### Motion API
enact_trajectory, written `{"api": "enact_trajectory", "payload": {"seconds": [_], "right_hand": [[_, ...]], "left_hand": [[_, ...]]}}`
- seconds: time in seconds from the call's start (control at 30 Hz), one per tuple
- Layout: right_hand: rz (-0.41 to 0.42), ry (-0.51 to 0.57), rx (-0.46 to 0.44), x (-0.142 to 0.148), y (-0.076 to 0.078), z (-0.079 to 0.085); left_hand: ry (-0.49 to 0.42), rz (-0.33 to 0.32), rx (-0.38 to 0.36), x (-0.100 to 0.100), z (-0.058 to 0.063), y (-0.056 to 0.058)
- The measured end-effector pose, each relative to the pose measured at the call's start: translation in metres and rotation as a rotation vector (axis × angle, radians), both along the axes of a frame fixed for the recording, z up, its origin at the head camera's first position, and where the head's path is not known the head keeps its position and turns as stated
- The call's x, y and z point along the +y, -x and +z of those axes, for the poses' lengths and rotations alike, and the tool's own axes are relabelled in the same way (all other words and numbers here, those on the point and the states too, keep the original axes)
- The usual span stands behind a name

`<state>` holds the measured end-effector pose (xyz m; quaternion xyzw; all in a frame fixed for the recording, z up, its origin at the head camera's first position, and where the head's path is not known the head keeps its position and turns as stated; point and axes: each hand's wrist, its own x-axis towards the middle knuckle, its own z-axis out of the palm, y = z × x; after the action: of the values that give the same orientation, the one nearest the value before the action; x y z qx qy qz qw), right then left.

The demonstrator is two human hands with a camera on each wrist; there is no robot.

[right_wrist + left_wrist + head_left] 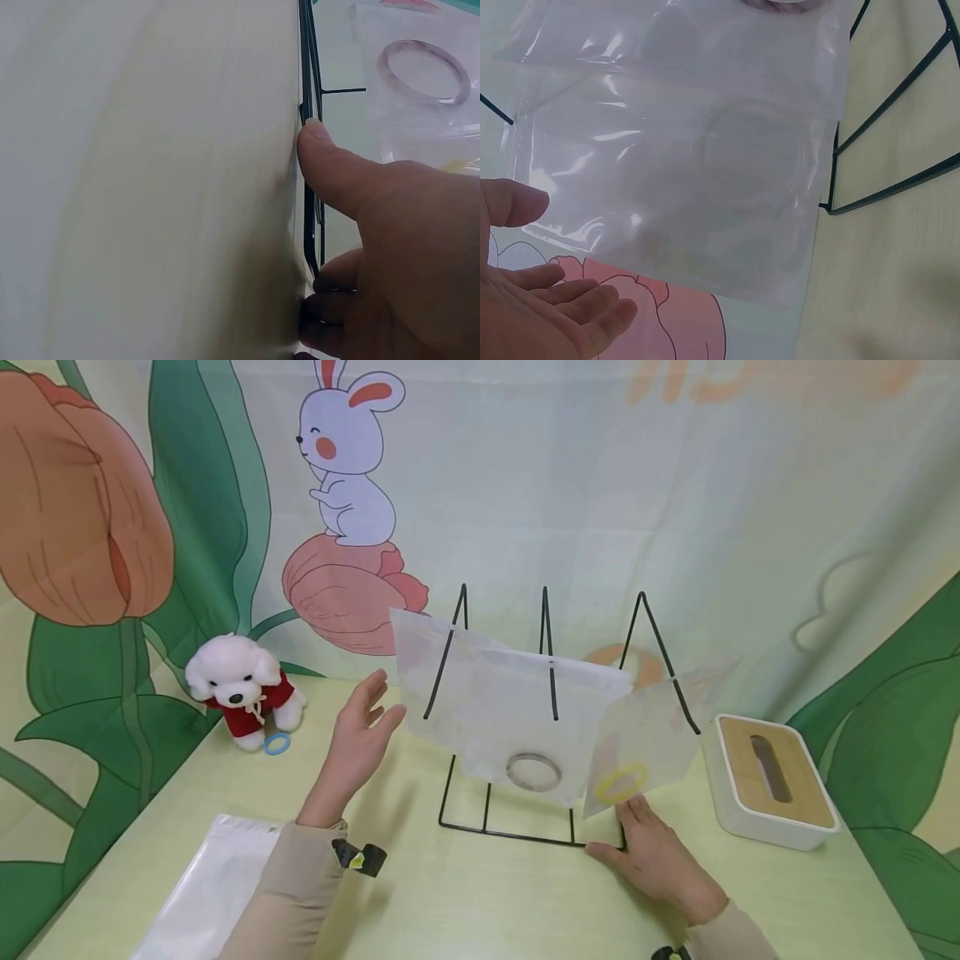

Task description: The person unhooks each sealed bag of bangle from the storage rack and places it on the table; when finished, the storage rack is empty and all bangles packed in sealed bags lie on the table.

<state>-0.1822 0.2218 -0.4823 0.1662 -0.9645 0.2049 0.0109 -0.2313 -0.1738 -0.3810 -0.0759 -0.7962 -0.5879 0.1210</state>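
Note:
A black wire rack (525, 838) stands on the table, its three upright prongs carrying clear plastic bags. The middle bag (487, 727) shows a greyish bangle (534, 772); the right bag (660, 735) shows a yellow bangle (622, 784). Through the left bag (660, 172), a faint pale ring (754, 154) is visible in the left wrist view. My left hand (360, 752) is held in the air left of that bag, fingers apart, holding nothing. My right hand (658, 862) grips the rack's front right base corner, thumb on the front bar (308, 195).
A white plush dog (243, 685) in red sits at the back left, a blue ring (277, 743) by its paw. A stack of clear bags (210, 885) lies front left. To the right is a white tissue box (776, 781) with a wooden lid. A printed curtain hangs behind.

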Motion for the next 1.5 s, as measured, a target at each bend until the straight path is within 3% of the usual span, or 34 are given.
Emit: {"api": "enact_trajectory", "payload": {"seconds": [0.73, 1.03, 1.5], "right_hand": [[0.011, -0.013, 0.024, 0.0021, -0.0004, -0.0022], [0.004, -0.002, 0.002, 0.001, -0.0008, -0.0019], [0.006, 0.012, 0.001, 0.0006, -0.0008, -0.0015]], "left_hand": [[0.014, -0.038, 0.06, 0.0039, 0.0055, -0.0062], [0.015, -0.047, 0.044, 0.0063, 0.0057, -0.005], [-0.028, 0.04, 0.039, 0.007, 0.006, 0.0023]]}}
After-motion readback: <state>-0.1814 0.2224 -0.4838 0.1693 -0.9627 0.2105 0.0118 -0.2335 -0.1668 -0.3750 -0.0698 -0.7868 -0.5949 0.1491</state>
